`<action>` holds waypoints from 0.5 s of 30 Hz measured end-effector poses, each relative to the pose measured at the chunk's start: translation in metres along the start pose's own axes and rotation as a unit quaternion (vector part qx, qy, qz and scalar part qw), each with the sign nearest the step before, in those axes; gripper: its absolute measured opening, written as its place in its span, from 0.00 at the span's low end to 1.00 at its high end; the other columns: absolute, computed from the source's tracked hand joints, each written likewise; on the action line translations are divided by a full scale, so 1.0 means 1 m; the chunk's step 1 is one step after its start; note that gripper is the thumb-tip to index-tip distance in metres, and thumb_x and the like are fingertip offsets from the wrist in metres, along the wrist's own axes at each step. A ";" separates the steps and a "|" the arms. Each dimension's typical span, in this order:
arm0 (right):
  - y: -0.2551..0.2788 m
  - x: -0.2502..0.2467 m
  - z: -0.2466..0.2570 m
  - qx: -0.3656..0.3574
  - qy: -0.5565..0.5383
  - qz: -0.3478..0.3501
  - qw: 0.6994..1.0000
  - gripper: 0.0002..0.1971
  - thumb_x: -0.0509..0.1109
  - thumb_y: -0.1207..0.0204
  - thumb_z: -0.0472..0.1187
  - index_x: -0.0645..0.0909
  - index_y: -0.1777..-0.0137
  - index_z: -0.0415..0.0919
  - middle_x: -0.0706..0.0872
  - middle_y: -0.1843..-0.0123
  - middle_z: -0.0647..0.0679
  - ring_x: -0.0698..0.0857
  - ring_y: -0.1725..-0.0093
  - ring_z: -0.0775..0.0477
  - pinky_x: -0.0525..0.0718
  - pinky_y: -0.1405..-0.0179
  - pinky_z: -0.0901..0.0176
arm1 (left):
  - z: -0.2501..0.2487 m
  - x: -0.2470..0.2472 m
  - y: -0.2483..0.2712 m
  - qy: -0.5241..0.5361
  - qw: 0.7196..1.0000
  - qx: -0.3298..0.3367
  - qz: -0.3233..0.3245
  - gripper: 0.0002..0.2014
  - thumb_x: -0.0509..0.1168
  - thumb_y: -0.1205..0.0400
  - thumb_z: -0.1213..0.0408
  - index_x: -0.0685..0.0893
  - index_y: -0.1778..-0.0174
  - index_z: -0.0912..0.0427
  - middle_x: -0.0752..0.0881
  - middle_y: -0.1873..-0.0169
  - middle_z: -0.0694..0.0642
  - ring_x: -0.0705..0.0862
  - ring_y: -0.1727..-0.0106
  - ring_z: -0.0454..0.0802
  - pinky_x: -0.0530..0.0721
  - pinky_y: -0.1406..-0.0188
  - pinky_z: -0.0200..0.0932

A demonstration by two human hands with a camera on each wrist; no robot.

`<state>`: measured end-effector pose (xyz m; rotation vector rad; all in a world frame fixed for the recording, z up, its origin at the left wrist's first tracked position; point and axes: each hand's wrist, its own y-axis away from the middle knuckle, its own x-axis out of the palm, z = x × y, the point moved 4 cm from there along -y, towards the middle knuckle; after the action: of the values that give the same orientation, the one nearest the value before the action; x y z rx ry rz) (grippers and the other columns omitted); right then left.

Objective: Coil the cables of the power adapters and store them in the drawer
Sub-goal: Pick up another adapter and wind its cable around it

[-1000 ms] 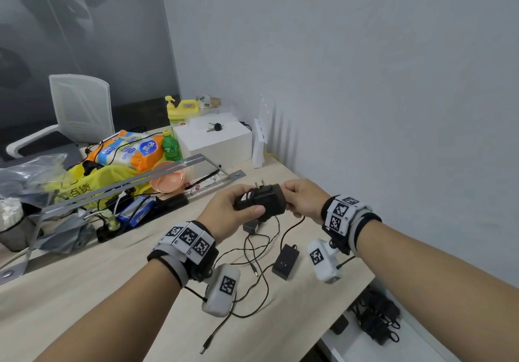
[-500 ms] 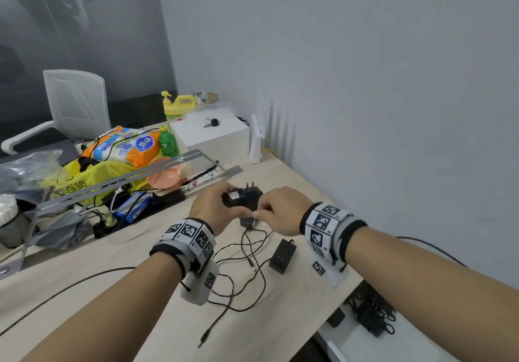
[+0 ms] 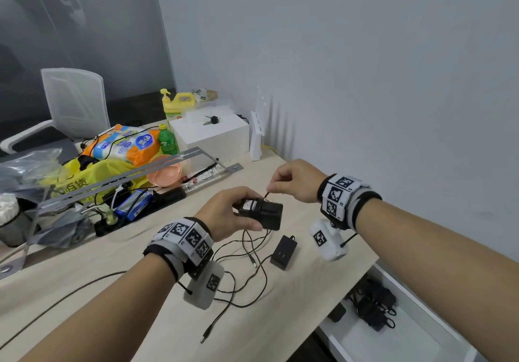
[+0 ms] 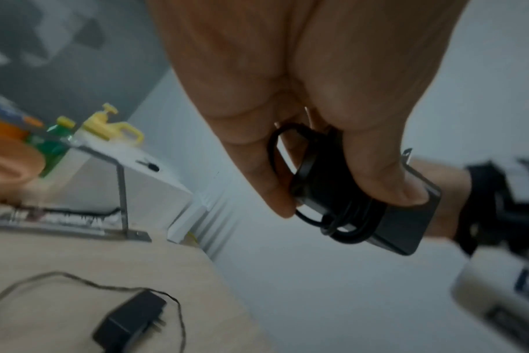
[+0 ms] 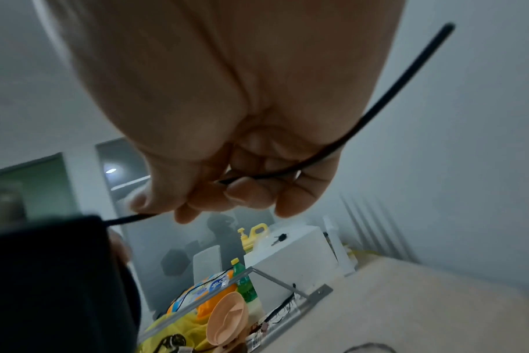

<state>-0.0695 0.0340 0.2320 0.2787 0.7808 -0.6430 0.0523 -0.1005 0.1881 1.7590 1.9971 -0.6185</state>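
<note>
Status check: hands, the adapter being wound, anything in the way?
Left hand grips black power adapter, cable partly wrapped. Right hand pinches its cable. Second adapter on desk, cable loose. Drawer open.

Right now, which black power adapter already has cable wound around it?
The black adapter gripped in the left hand; the adapter lying on the wooden desk has none.

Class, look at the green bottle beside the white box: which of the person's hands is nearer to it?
Left. The left hand grips an adapter nearer the green bottle; the right hand is farther, towards the wall.
</note>
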 end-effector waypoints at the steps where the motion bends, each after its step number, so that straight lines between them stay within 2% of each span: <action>1: 0.001 0.002 -0.005 0.018 -0.029 -0.009 0.999 0.09 0.76 0.25 0.43 0.89 0.57 0.36 0.84 0.69 0.55 0.76 0.74 0.65 0.75 0.70 0.73 | 0.001 -0.001 0.000 0.040 0.999 0.006 -0.012 0.23 0.83 0.37 0.62 0.84 0.50 0.40 0.88 0.54 0.48 0.85 0.50 0.41 0.82 0.45 0.38; 3: 0.005 0.010 -0.012 0.053 -0.087 -0.020 0.995 0.08 0.72 0.22 0.39 0.87 0.58 0.35 0.82 0.75 0.55 0.74 0.77 0.59 0.74 0.74 0.68 | 0.003 0.000 -0.002 0.127 0.991 0.003 -0.039 0.22 0.82 0.35 0.66 0.85 0.51 0.41 0.89 0.56 0.49 0.87 0.53 0.44 0.84 0.49 0.41; 5: 0.011 0.019 -0.015 0.078 -0.129 -0.019 0.988 0.10 0.66 0.20 0.33 0.84 0.62 0.38 0.78 0.79 0.56 0.72 0.77 0.53 0.72 0.74 0.63 | 0.006 0.003 -0.003 0.208 0.975 -0.015 -0.075 0.19 0.78 0.31 0.76 0.85 0.51 0.50 0.89 0.59 0.49 0.89 0.57 0.45 0.86 0.55 0.45; 7: 0.015 0.031 -0.015 0.085 -0.150 -0.014 0.985 0.14 0.63 0.20 0.31 0.82 0.65 0.43 0.80 0.76 0.52 0.72 0.76 0.51 0.74 0.73 0.59 | 0.010 0.006 -0.004 0.259 0.959 -0.038 -0.109 0.16 0.74 0.28 0.78 0.85 0.49 0.57 0.90 0.57 0.53 0.90 0.57 0.52 0.88 0.53 0.55; 10: 0.021 0.044 -0.016 0.090 -0.156 -0.017 0.984 0.16 0.64 0.18 0.35 0.81 0.66 0.51 0.82 0.70 0.51 0.74 0.76 0.55 0.77 0.72 0.60 | 0.014 0.013 -0.005 0.319 0.938 -0.060 -0.124 0.15 0.72 0.24 0.76 0.82 0.42 0.64 0.88 0.51 0.67 0.89 0.53 0.65 0.87 0.48 0.65; 12: 0.022 0.046 -0.017 0.087 -0.147 -0.030 0.985 0.16 0.64 0.18 0.36 0.81 0.66 0.50 0.82 0.70 0.53 0.75 0.76 0.58 0.76 0.71 0.62 | 0.014 0.018 -0.005 0.348 0.928 -0.076 -0.110 0.19 0.71 0.23 0.75 0.79 0.36 0.63 0.85 0.47 0.72 0.88 0.50 0.69 0.87 0.48 0.64; 15: 0.023 0.046 -0.018 0.079 -0.122 -0.031 0.989 0.12 0.64 0.19 0.32 0.83 0.60 0.45 0.83 0.67 0.52 0.77 0.71 0.58 0.75 0.68 0.67 | 0.011 0.025 -0.004 0.390 0.915 -0.080 -0.058 0.21 0.69 0.22 0.74 0.76 0.32 0.65 0.81 0.39 0.75 0.84 0.41 0.72 0.88 0.46 0.59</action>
<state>-0.0403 0.0403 0.1861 0.3147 0.5061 -0.7835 0.0456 -0.0870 0.1647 1.9725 2.5710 0.2886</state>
